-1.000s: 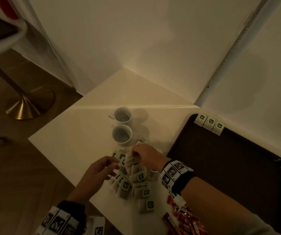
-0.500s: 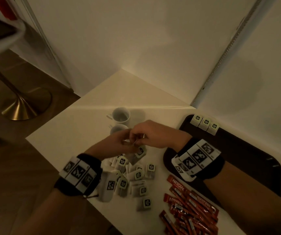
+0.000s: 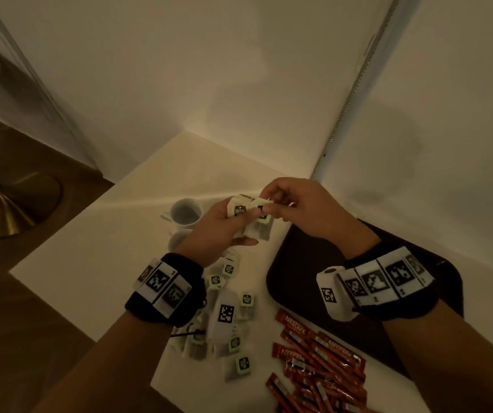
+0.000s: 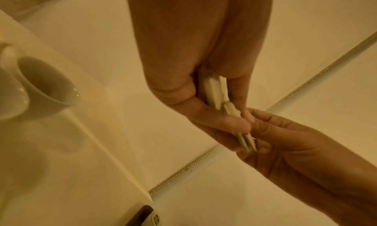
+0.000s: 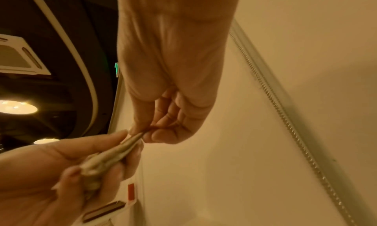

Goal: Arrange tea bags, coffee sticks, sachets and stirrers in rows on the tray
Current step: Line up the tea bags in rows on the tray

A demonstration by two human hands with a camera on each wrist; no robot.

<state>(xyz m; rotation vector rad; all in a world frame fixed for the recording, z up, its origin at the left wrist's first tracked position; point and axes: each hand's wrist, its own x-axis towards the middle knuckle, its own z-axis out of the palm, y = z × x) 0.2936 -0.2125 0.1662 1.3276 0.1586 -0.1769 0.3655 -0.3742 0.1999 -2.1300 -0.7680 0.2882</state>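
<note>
My left hand (image 3: 224, 225) holds a small stack of tea bags (image 3: 249, 219) above the table, between the cups and the tray; the stack shows edge-on in the left wrist view as tea bags (image 4: 220, 98). My right hand (image 3: 293, 204) pinches the top edge of one tea bag in that stack (image 5: 130, 142). A pile of loose tea bags (image 3: 233, 332) lies on the table under my left wrist. Red coffee sticks (image 3: 319, 362) lie at the near right. The dark tray (image 3: 296, 278) sits on the right, largely hidden by my right arm.
Two white cups (image 3: 186, 213) stand on the table just left of my hands. The table's left edge (image 3: 69, 222) drops to a wooden floor with a brass stand base (image 3: 4, 210). Walls close the back and right side.
Both hands rose from the tea bag pile and came together above the table. The left hand now holds a stack of bags and the right hand pinches one of them.
</note>
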